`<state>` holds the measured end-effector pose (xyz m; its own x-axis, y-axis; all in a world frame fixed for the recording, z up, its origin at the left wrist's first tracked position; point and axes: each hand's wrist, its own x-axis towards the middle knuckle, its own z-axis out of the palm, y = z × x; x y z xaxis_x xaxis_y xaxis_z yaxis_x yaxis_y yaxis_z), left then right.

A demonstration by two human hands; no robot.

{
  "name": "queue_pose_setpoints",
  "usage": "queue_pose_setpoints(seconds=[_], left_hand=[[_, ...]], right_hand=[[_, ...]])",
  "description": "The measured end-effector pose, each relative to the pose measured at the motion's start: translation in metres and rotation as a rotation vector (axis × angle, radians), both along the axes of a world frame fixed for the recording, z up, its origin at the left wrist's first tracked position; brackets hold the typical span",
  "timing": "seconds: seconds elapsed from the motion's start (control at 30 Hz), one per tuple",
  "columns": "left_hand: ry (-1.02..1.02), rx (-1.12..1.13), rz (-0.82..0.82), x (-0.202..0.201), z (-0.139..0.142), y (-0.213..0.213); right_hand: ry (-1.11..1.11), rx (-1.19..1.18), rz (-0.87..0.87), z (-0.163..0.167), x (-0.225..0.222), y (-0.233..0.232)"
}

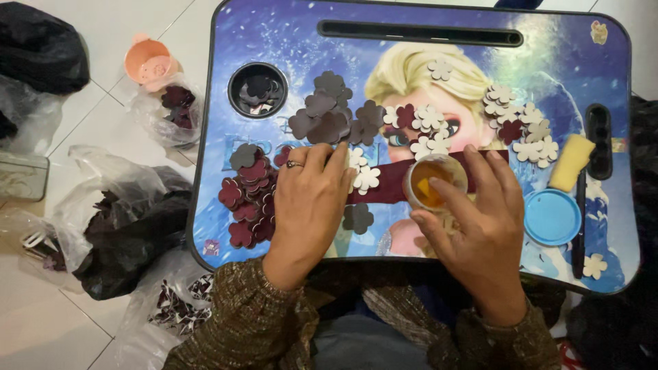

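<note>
A blue picture-printed lap table [288, 27] carries many flower-shaped cutouts: dark grey ones [327, 113], maroon ones [248, 195] and cream ones [428, 123]. A dark maroon strip [384, 185] lies across the middle. My left hand [312, 199], with a ring on one finger, rests flat on the strip, fingertips touching cream flowers [365, 177]. My right hand [480, 219] curls around a small clear cup of amber liquid [434, 181], thumb and fingers on its sides.
A round blue lid [552, 217], a yellow sponge [571, 162] and a dark pen [580, 226] lie at the table's right. A cup well [258, 89] holds flowers. On the tiled floor left: plastic bags of cutouts [130, 226], a peach cup [151, 63].
</note>
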<state>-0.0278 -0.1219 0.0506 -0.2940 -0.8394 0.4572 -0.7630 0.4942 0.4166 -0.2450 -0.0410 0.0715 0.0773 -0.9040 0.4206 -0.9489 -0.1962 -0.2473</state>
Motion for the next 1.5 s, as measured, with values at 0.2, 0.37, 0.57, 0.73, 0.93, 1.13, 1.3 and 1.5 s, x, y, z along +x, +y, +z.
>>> queue_pose_setpoints(seconds=[0.2, 0.37, 0.57, 0.73, 0.93, 1.13, 1.3, 1.5], left_hand=[[0.054, 0.078, -0.048, -0.004, -0.002, 0.001], [-0.004, -0.019, -0.037, -0.005, -0.002, 0.002], [-0.024, 0.032, -0.048, -0.003, -0.003, 0.000], [0.099, 0.025, -0.045, -0.001, 0.003, 0.000], [0.400, 0.064, -0.028, 0.007, 0.019, 0.026], [1.121, 0.864, -0.124, 0.003, 0.009, 0.070], [1.350, 1.135, -0.236, 0.001, -0.009, 0.093], [1.342, 1.177, -0.258, 0.003, -0.009, 0.106]], right_hand=[[-0.003, 0.003, 0.015, -0.001, -0.002, -0.007], [-0.030, -0.011, 0.000, 0.003, -0.002, 0.001], [-0.094, -0.048, -0.031, 0.004, 0.005, 0.023], [-0.067, -0.052, -0.040, -0.001, 0.011, 0.029], [-0.123, -0.022, 0.000, 0.002, 0.015, 0.041], [-0.928, 0.127, 0.158, 0.007, 0.020, 0.068], [-0.723, 0.140, 0.094, -0.003, 0.042, 0.077], [-0.531, 0.063, 0.097, -0.001, 0.056, 0.077]])
